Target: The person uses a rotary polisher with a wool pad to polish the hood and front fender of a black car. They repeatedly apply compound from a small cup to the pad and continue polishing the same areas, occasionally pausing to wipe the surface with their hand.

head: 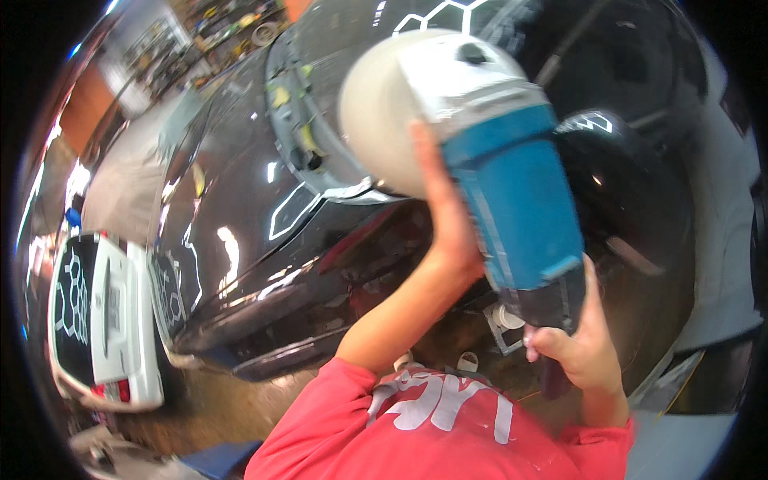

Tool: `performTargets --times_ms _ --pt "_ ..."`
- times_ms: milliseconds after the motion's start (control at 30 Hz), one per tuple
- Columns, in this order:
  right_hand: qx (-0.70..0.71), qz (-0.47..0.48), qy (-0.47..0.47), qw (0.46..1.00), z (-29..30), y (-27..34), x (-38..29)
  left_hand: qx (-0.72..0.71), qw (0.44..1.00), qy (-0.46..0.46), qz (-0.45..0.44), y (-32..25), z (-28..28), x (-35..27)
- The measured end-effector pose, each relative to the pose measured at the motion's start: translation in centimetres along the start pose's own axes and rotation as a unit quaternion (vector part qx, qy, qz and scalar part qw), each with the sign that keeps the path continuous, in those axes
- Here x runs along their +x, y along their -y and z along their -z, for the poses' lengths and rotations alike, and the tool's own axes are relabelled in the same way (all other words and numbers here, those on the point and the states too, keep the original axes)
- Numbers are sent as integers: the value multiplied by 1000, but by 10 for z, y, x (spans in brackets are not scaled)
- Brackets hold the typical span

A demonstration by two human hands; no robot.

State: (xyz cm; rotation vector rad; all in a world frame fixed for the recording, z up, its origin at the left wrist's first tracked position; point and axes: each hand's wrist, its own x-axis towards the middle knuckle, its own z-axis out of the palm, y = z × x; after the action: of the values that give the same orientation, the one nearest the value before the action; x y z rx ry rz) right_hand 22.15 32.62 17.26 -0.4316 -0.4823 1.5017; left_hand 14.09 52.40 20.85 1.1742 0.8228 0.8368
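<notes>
A polisher with a blue body (516, 210), a silver gear head (468, 84) and a dark rear handle (549, 306) spans the middle of the head view. My left hand (447, 222) supports it along its left side, fingers pointing up towards the head. Lower right, my right hand (579, 354) grips the rear handle. The round off-white polishing pad (378, 120) hangs over the glossy dark car (240, 198), by the base of its windscreen. Whether the pad touches the car I cannot tell. The polisher is partly blurred.
Yellow-green scraps (281, 96) lie in the car's windscreen cowl (294, 144). A white vehicle (111, 312) stands left, beside a grey-beige cover (129, 162). Cluttered shelves (234, 36) are at the back. Grey panels (720, 270) line the right. A small white stand (507, 327) is near my feet.
</notes>
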Motion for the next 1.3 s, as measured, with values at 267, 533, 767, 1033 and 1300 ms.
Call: performTargets --times_ms 267,533,767,1033,1300 --pt "-33 -79 59 995 -17 -54 -13 -19 996 -85 -28 5 64 -73" --pt "-23 -115 101 988 -19 -84 -26 12 989 -137 -57 15 109 -104" --pt "70 -44 87 993 -10 -83 -39 162 972 -87 -145 3 71 -74" --pt "87 66 12 994 6 -43 -45 265 955 -16 -131 -1 -30 -30" --pt "62 80 -11 995 13 -35 -45 276 951 -5 -142 3 -44 -20"
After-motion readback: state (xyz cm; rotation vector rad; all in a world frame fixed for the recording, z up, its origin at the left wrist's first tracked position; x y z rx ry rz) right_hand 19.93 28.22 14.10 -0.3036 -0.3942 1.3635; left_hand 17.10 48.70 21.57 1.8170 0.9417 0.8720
